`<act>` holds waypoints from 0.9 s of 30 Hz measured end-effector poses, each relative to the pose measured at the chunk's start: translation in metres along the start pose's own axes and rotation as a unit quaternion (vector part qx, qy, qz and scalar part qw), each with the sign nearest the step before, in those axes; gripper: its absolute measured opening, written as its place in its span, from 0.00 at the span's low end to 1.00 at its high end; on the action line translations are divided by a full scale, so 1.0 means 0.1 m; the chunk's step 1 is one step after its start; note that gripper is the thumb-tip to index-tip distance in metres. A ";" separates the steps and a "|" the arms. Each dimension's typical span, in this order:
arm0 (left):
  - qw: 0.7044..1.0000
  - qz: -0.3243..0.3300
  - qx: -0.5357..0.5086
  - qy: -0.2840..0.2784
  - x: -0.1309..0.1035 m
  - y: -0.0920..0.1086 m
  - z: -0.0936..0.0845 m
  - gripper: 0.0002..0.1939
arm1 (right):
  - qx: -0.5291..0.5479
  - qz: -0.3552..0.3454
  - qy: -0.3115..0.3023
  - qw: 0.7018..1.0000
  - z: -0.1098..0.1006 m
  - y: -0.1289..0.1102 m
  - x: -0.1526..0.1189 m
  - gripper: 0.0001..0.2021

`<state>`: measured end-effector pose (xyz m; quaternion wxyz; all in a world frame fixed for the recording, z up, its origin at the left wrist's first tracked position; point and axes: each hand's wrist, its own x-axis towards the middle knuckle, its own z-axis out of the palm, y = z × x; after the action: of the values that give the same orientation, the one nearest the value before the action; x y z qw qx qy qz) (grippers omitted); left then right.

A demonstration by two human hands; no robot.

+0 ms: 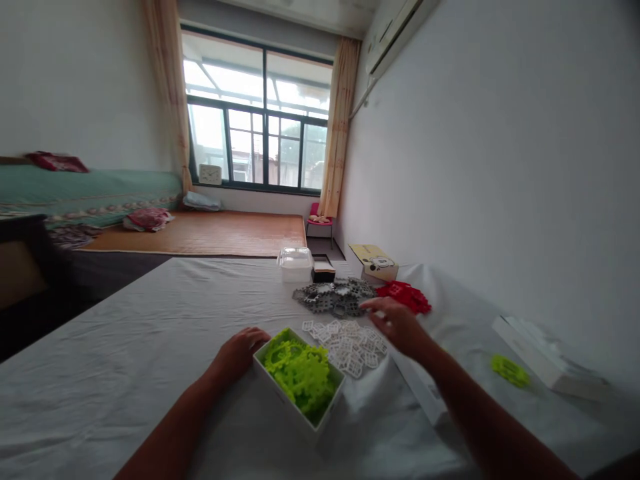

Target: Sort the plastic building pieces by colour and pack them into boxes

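A white box (285, 399) full of bright green plastic building pieces (300, 370) stands on the cloth in front of me. Against its left corner rests my left hand (246, 345), fingers stretched toward the rim and not wrapped around anything I can see. My right hand (397, 327) is above the right side of the piles, index finger extended and apart from the thumb, with nothing visible in it. Its fingertip is nearest to a heap of grey pieces (335, 297). White lattice pieces (353, 347) are spread below the hand, and red pieces (404, 295) lie just behind it.
A clear plastic container (295, 265), a small black box (323, 268) and a yellow cartoon box (375, 262) stand at the back. On the right are a green piece (510, 371) and a long white box (550, 363). Another white box (420, 390) lies under my right forearm.
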<state>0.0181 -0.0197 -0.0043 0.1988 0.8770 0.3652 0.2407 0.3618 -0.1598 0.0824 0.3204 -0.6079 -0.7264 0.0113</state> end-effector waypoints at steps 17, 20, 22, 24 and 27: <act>0.999 -0.037 -0.007 0.017 0.04 -0.02 0.01 0.17 | -0.020 0.140 -0.218 0.966 -0.71 1.85 -1.15 0.25; 0.999 -0.036 -0.013 0.016 0.04 -0.06 0.01 0.16 | -0.038 0.190 -0.174 0.965 -0.74 1.93 -1.20 0.25; 0.999 -0.033 -0.017 0.016 0.05 -0.09 0.02 0.16 | -0.043 0.217 -0.160 0.962 -0.75 1.95 -1.21 0.26; 0.999 -0.034 -0.020 0.019 0.05 -0.10 0.02 0.16 | -0.050 0.230 -0.151 0.960 -0.73 1.95 -1.23 0.25; 0.999 -0.033 -0.019 0.031 0.03 -0.10 0.04 0.16 | -0.058 0.226 -0.150 0.961 -0.68 1.98 -1.29 0.22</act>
<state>0.0164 -0.0116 -0.0122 0.2116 0.8527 0.3955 0.2677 0.5746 -0.2481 -0.0021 0.1613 -0.7648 -0.6095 0.1325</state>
